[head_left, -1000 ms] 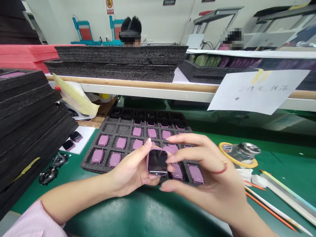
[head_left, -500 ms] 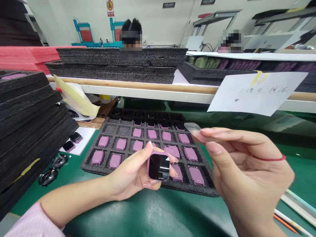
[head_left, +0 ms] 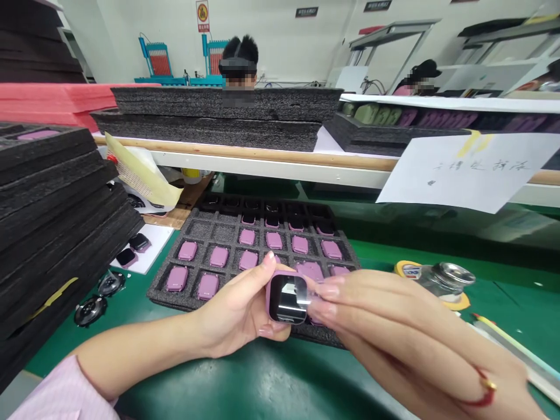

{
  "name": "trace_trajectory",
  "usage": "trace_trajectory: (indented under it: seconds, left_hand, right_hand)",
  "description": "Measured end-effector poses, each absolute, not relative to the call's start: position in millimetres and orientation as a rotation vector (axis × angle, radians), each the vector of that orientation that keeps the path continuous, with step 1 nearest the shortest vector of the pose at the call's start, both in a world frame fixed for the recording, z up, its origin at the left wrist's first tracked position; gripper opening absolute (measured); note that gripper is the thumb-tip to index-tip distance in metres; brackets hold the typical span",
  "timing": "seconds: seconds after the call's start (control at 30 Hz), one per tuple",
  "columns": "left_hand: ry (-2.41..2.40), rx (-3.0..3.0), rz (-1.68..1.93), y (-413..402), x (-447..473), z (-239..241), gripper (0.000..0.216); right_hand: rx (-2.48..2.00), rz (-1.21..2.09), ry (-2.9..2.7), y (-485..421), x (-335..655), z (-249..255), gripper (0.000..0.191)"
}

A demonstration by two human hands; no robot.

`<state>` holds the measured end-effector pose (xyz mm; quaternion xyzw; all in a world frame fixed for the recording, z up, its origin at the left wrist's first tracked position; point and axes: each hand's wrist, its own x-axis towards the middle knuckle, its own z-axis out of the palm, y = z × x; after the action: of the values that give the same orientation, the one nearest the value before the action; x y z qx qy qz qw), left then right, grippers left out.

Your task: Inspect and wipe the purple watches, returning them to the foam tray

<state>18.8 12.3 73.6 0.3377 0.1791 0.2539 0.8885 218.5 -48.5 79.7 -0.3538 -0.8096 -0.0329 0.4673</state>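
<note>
My left hand (head_left: 238, 303) grips a purple smartwatch body (head_left: 273, 298) from below and the side, its black screen (head_left: 286, 303) facing up at me. The fingers of my right hand (head_left: 389, 321) are pinched together at the screen's right edge. Between them is a thin clear film, hard to make out against the glossy glass; it seems to overlap the screen's right side. Beneath both hands lies a black foam tray (head_left: 195, 226) holding rows of purple watch bodies (head_left: 219, 256). My right hand covers part of its right side.
A glass jar with a metal lid (head_left: 452, 277) stands at right, near a yellow tape roll (head_left: 406, 268). Stacked foam trays (head_left: 56, 204) rise at left, beside loose watch parts (head_left: 91, 310). A shelf edge (head_left: 271, 163) crosses ahead, with a hanging paper (head_left: 464, 172). A co-worker (head_left: 238, 61) sits beyond.
My right hand has come left and down, bringing the clear film from the air onto the watch's right edge. The jar is now uncovered. My left hand keeps its hold; the view has shifted slightly.
</note>
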Motion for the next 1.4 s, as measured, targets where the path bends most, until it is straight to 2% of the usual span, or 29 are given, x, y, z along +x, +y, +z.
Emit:
trace_trajectory:
  seconds: [0.17, 0.37, 0.43, 0.57, 0.67, 0.77, 0.87, 1.17, 1.27, 1.4]
  left_hand:
    - [0.401, 0.689, 0.518, 12.3, 18.2, 72.4, 0.05]
    - [0.392, 0.677, 0.507, 12.1, 18.6, 70.4, 0.05]
    - [0.388, 0.694, 0.524, 12.0, 19.1, 68.7, 0.053]
    - [0.41, 0.779, 0.587, 10.9, 20.9, 62.6, 0.052]
    - [0.433, 0.857, 0.594, 9.7, 22.4, 59.1, 0.052]
    - [0.486, 0.861, 0.573, 9.6, 23.1, 60.2, 0.061]
    - [0.499, 0.797, 0.521, 10.8, 22.5, 64.7, 0.068]
    - [0.525, 0.801, 0.521, 11.8, 20.9, 64.2, 0.061]
    - [0.551, 0.769, 0.529, 11.2, 23.5, 57.6, 0.052]
    - [0.577, 1.02, 0.229, 6.5, 24.1, 51.4, 0.041]
  right_hand:
    - [-1.005, 0.115, -1.952, -71.2, 207.3, 69.4, 0.039]
    - [-1.041, 0.049, -1.977, -70.9, 198.7, 66.1, 0.034]
    - [-0.947, -0.064, -2.026, -59.6, 199.1, 68.9, 0.032]
    - [-0.867, -0.25, -2.064, -40.0, 194.6, 71.9, 0.048]
    - [-0.994, -0.039, -2.022, -35.3, 188.6, 70.0, 0.058]
    - [-1.016, 0.17, -1.976, -34.7, 188.1, 69.4, 0.05]
    - [-0.979, 0.226, -1.96, -33.9, 192.3, 70.5, 0.052]
    - [-0.938, 0.16, -2.05, -30.2, 198.9, 75.1, 0.051]
    - [-1.041, 0.072, -2.001, -22.1, 213.6, 78.8, 0.042]
    - [-1.304, 0.082, -1.945, -8.9, 238.2, 65.2, 0.033]
